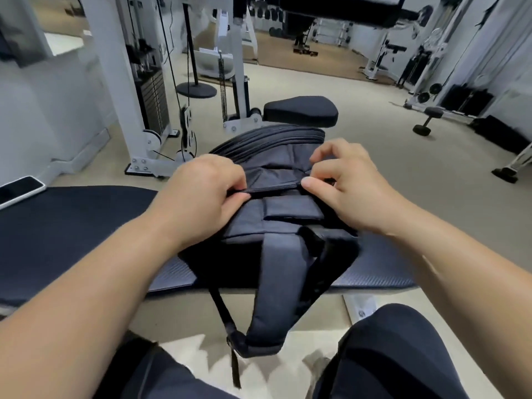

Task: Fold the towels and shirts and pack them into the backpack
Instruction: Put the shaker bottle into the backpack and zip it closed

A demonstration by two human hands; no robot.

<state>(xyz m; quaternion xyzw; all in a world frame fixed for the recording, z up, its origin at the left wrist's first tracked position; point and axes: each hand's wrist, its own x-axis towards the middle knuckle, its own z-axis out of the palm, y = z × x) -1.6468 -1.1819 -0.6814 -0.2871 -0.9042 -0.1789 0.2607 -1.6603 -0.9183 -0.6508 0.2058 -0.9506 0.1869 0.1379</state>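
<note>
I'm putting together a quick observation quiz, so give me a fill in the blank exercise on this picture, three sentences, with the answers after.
1. The left hand and the right hand both pinch the top edge of the dark ____.
2. A phone lies on the padded bench, on the person's ____ side.
3. On the floor, far off to the right, sits a black ____.

Missing words: backpack; left; dumbbell.

1 head-worn camera looks forward and down, close above the backpack [288,210].
</note>
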